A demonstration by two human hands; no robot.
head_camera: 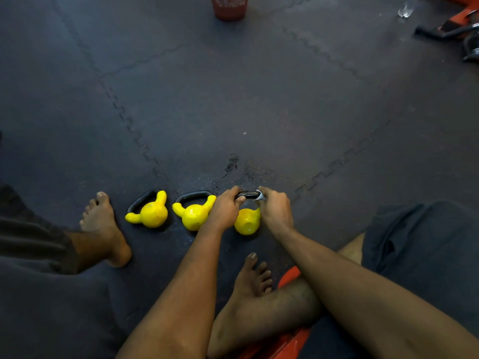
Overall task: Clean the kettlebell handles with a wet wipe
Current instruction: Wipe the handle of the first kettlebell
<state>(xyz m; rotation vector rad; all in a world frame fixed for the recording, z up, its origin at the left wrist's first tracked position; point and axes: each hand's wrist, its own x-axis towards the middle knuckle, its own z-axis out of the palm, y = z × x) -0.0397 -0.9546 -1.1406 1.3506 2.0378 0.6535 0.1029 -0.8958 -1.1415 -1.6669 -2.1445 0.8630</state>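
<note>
Item 1. Left foot (103, 229): bare, flat on the floor at 8 o'clock of the view, toes toward 12.

Item 2. Left kettlebell (151, 213): yellow body with a black loop, lying on the floor just at 3 o'clock of the left foot. The loop points to 11.

Item 3. Middle kettlebell (193, 216): same make, just beside the first at its 3 o'clock, apart from it. Its black loop is at 12.

Item 4. Left hand (225, 208): fingers curled round the 9 o'clock end of the black handle (247, 195) of the third bell, thumb tip showing under the bar.

Item 5. Right kettlebell (247, 221): yellow, on the floor between the two forearms, near 6 o'clock of centre. Its handle runs level from 9 to 3 between the hands.

Item 6. Wet wipe (260, 196): a pale scrap at the 3 o'clock end of that handle, wrapped against the bar.

Item 7. Right hand (276, 208): closed round the wipe and the handle end, knuckles up.

Item 8. Right foot (252, 275): bare, at 6 o'clock of the right kettlebell, leg folded across an orange object (290, 275).

Item 9. Floor mats (233, 99): dark interlocking tiles, with a damp patch (232, 163) at 12 o'clock of the hands.

Item 10. Basket (229, 7): reddish mesh, at 12 o'clock of the view, cut by the edge.

Item 11. Bottle (407, 7): clear, at 1 o'clock.

Item 12. Gym gear (456, 29): orange frame and black bars at 2 o'clock, partly out of view.
</note>
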